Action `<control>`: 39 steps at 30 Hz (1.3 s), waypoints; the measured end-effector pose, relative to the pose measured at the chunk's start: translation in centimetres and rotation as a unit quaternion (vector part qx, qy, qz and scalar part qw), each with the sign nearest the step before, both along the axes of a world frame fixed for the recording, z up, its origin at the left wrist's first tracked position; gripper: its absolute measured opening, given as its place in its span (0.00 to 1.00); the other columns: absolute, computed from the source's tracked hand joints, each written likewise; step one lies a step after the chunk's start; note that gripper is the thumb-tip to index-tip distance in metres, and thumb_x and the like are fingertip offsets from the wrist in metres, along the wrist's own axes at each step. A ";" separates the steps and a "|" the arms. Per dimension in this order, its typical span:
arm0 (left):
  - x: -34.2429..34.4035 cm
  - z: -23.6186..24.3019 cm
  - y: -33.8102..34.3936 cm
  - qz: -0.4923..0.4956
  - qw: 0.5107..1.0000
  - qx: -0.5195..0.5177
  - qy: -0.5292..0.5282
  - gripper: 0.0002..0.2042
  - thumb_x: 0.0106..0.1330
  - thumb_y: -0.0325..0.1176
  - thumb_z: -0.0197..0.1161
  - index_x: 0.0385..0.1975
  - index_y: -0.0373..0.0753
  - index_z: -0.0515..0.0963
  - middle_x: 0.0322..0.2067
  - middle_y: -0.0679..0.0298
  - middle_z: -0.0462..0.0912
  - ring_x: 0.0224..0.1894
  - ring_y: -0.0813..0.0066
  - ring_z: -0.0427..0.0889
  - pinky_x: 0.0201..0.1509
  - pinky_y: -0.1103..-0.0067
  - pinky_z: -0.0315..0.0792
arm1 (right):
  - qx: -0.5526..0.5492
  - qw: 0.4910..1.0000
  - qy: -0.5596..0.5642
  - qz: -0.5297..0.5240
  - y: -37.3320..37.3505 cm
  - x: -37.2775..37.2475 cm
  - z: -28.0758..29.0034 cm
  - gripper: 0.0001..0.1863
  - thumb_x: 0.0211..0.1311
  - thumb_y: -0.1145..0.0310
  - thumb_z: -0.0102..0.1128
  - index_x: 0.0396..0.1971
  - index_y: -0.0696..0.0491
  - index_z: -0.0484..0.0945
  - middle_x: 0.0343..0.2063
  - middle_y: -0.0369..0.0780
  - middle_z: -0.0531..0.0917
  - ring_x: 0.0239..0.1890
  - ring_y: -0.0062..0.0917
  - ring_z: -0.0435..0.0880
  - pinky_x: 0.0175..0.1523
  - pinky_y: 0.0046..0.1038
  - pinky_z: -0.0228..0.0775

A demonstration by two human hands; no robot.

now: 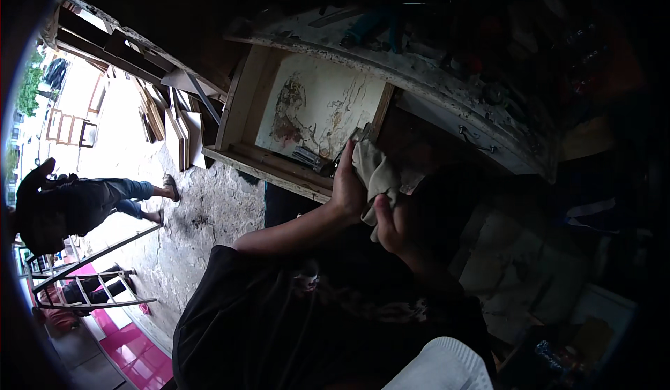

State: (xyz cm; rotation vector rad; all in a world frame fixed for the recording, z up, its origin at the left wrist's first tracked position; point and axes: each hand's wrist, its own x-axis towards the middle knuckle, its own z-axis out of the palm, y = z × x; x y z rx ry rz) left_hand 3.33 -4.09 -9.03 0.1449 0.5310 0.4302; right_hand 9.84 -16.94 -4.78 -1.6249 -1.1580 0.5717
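Close to an open wooden drawer (272,174), both of my hands are closed on a bunched beige cloth (374,167). My left hand (347,189) grips its left side, thumb pointing up along it. Lower down and to the right, my right hand (393,224) pinches the cloth's lower end, its thumb on top. A small greyish piece (362,132) shows at the cloth's upper end; I cannot make out what it is. Inside the drawer, small dark metal items (310,158) lie in the near corner on a stained, peeling pale bottom.
Above the drawer runs a worn workbench (314,45) with a teal tool (377,31) and dim clutter. A second drawer (457,123) with a handle is at right. Boards (183,135) lean at left. A person (84,201) stands outside near a metal ladder (98,254).
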 end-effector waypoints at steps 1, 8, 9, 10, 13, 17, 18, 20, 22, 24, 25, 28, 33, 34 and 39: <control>-0.2 0.0 0.0 -0.014 0.997 -0.026 -0.077 0.25 0.75 0.59 0.49 0.49 0.42 0.78 0.42 0.58 0.84 0.46 0.60 0.83 0.54 0.65 0.78 | 0.021 0.999 0.042 -0.002 -0.2 0.2 0.5 0.24 0.76 0.61 0.48 0.61 0.65 0.69 0.55 0.58 0.77 0.58 0.49 0.78 0.62 0.38 0.69; -0.5 1.5 -0.7 -0.057 0.993 -0.073 -0.068 0.23 0.76 0.58 0.46 0.47 0.43 0.74 0.47 0.59 0.81 0.52 0.61 0.80 0.59 0.63 0.75 | 0.090 0.924 0.354 -0.111 -1.0 0.3 1.8 0.35 0.81 0.50 0.34 0.72 0.64 0.53 0.71 0.50 0.62 0.73 0.34 0.62 0.75 0.35 0.52; -0.5 1.6 -1.5 -0.044 0.991 -0.077 -0.101 0.21 0.77 0.57 0.47 0.42 0.44 0.75 0.43 0.61 0.81 0.49 0.64 0.81 0.58 0.64 0.75 | 0.094 0.904 0.385 -0.163 -1.2 0.1 1.0 0.36 0.81 0.48 0.32 0.73 0.63 0.53 0.71 0.49 0.62 0.72 0.34 0.63 0.75 0.35 0.53; -0.9 1.6 -2.7 -0.025 0.995 -0.060 -0.071 0.20 0.78 0.53 0.46 0.41 0.42 0.75 0.46 0.59 0.80 0.54 0.64 0.79 0.57 0.69 0.76 | 0.059 0.925 0.342 -0.157 -1.6 0.7 0.0 0.35 0.82 0.48 0.32 0.73 0.61 0.53 0.70 0.49 0.62 0.72 0.32 0.63 0.75 0.34 0.54; -3.3 1.1 -5.9 -0.138 0.940 0.285 0.126 0.21 0.80 0.52 0.42 0.42 0.41 0.74 0.41 0.56 0.81 0.47 0.63 0.83 0.52 0.72 0.78 | 0.153 0.853 0.482 -0.129 -3.6 0.3 -5.2 0.33 0.81 0.50 0.37 0.70 0.63 0.57 0.69 0.50 0.65 0.73 0.33 0.62 0.73 0.32 0.56; -5.5 -0.3 -4.8 -0.436 0.876 0.192 0.077 0.21 0.83 0.47 0.34 0.51 0.38 0.70 0.31 0.56 0.80 0.33 0.64 0.83 0.40 0.73 0.79 | 0.224 0.576 0.778 0.116 -6.7 7.6 -13.7 0.30 0.81 0.48 0.37 0.66 0.59 0.63 0.61 0.47 0.72 0.62 0.35 0.75 0.62 0.34 0.69; -5.4 -0.4 -3.8 -0.427 0.862 0.266 0.062 0.21 0.82 0.49 0.34 0.47 0.38 0.70 0.26 0.59 0.77 0.27 0.67 0.80 0.35 0.74 0.77 | 0.210 0.507 0.821 0.158 -7.7 8.8 -15.1 0.30 0.80 0.48 0.37 0.64 0.58 0.65 0.59 0.47 0.74 0.59 0.35 0.78 0.59 0.34 0.73; -5.2 0.4 -1.5 -0.379 0.869 0.318 0.008 0.22 0.82 0.52 0.35 0.42 0.39 0.69 0.21 0.64 0.71 0.21 0.74 0.72 0.27 0.78 0.69 | 0.242 0.572 0.783 0.025 -11.4 9.4 -15.9 0.30 0.79 0.46 0.38 0.64 0.57 0.66 0.57 0.46 0.76 0.54 0.36 0.82 0.53 0.37 0.79; -4.9 2.1 1.0 -0.272 0.909 0.316 -0.015 0.21 0.80 0.54 0.39 0.41 0.40 0.68 0.24 0.69 0.67 0.20 0.80 0.65 0.22 0.81 0.60 | 0.257 0.707 0.658 0.035 -13.6 9.5 -15.6 0.32 0.78 0.43 0.38 0.65 0.55 0.65 0.57 0.45 0.76 0.50 0.35 0.84 0.47 0.40 0.82; -4.7 4.5 4.5 -0.200 0.908 0.367 0.034 0.24 0.73 0.60 0.47 0.46 0.43 0.69 0.25 0.73 0.61 0.23 0.82 0.61 0.23 0.81 0.54 | 0.212 0.772 0.577 -0.161 -14.9 8.9 -14.6 0.33 0.77 0.42 0.39 0.65 0.55 0.65 0.57 0.45 0.76 0.50 0.36 0.84 0.43 0.42 0.84; -3.8 5.2 6.2 -0.163 0.876 0.449 0.062 0.24 0.72 0.58 0.47 0.47 0.40 0.69 0.24 0.72 0.61 0.23 0.82 0.61 0.23 0.81 0.54 | 0.185 0.790 0.527 -0.252 -15.1 8.7 -14.1 0.33 0.76 0.42 0.40 0.66 0.54 0.64 0.57 0.45 0.76 0.50 0.36 0.83 0.41 0.43 0.84; -2.6 7.8 10.1 -0.152 0.833 0.527 0.070 0.23 0.73 0.49 0.44 0.51 0.33 0.69 0.23 0.71 0.62 0.24 0.82 0.60 0.27 0.81 0.55 | 0.264 0.754 0.571 -0.189 -14.4 8.7 -13.8 0.31 0.78 0.45 0.41 0.66 0.54 0.65 0.58 0.44 0.76 0.51 0.32 0.83 0.48 0.37 0.82; 0.8 13.3 13.1 -0.125 0.563 0.791 0.203 0.16 0.80 0.39 0.46 0.56 0.36 0.74 0.39 0.63 0.78 0.34 0.74 0.75 0.40 0.76 0.70 | 0.216 0.752 0.555 -0.281 -12.8 8.3 -15.8 0.25 0.78 0.51 0.46 0.62 0.54 0.70 0.53 0.41 0.80 0.53 0.29 0.82 0.54 0.33 0.79; 1.7 14.4 13.2 -0.106 0.464 0.857 0.198 0.15 0.79 0.37 0.48 0.56 0.35 0.75 0.41 0.60 0.78 0.38 0.70 0.77 0.43 0.74 0.72 | 0.221 0.741 0.571 -0.276 -12.7 8.0 -16.2 0.24 0.78 0.51 0.46 0.61 0.54 0.71 0.51 0.40 0.81 0.53 0.27 0.82 0.55 0.31 0.78; 5.0 16.9 12.9 -0.109 0.246 0.941 0.205 0.15 0.74 0.28 0.56 0.58 0.34 0.74 0.45 0.51 0.80 0.46 0.56 0.81 0.49 0.67 0.75 | 0.187 0.772 0.549 -0.260 -12.6 7.3 -17.0 0.24 0.79 0.50 0.46 0.59 0.54 0.72 0.48 0.37 0.81 0.48 0.20 0.82 0.52 0.25 0.76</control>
